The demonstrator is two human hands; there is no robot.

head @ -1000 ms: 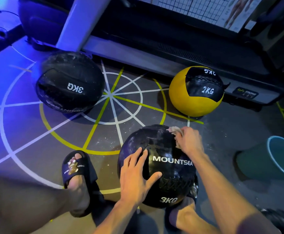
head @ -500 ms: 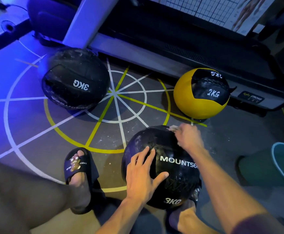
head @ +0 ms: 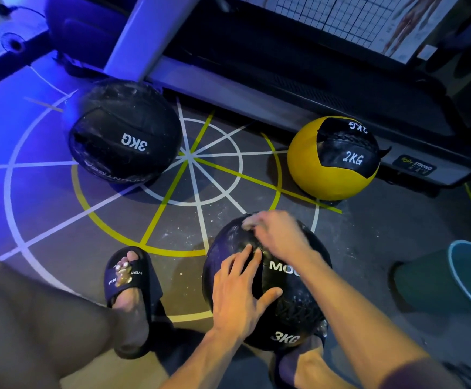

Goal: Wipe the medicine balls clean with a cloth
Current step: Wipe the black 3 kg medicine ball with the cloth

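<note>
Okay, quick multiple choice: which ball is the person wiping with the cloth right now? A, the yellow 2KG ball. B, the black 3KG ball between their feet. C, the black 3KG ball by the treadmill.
B: the right hand presses the cloth on the near black 3KG ball while the left hand steadies it; the other two balls sit untouched.

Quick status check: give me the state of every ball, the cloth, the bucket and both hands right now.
Near 3KG ball: on floor, being wiped.
Far 3KG ball: on floor, untouched.
Yellow 2KG ball: on floor, untouched.
Cloth: bunched, pressed on the near ball's top.
Right hand: grips cloth.
Left hand: flat, steadying near ball.
Bucket: tipped on its side.
</note>
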